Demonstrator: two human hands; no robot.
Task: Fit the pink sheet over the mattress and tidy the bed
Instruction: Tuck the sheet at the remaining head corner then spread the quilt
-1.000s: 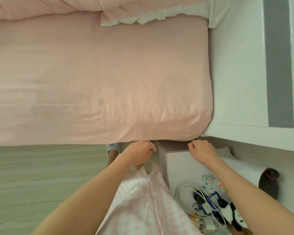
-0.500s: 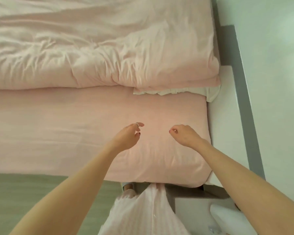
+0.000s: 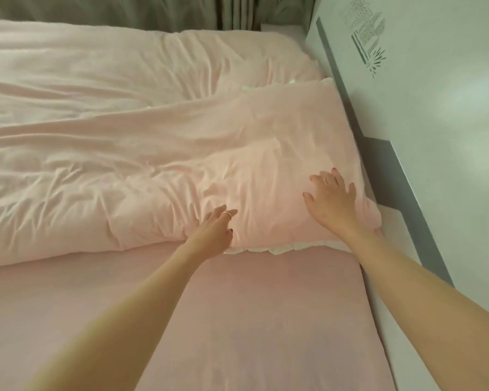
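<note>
On the bed's one pink sheet [image 3: 266,306], two spread hands, left [image 3: 212,235] and right [image 3: 332,203], touch one rumpled duvet [image 3: 124,170].

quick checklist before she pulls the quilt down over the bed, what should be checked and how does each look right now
1. Pink sheet lies smooth on the near part of the mattress: ok.
2. Sheet tucked at the near corner: cannot tell, out of view.
3. Left hand has a hold on the quilt edge: cannot tell, its fingers rest on the fabric.
4. Right hand has a hold: not ok, it lies flat with spread fingers on the quilt.
5. Quilt free of creases: not ok, heavily rumpled.
6. White frilled edge hidden under the quilt: not ok, it peeks out.
</note>
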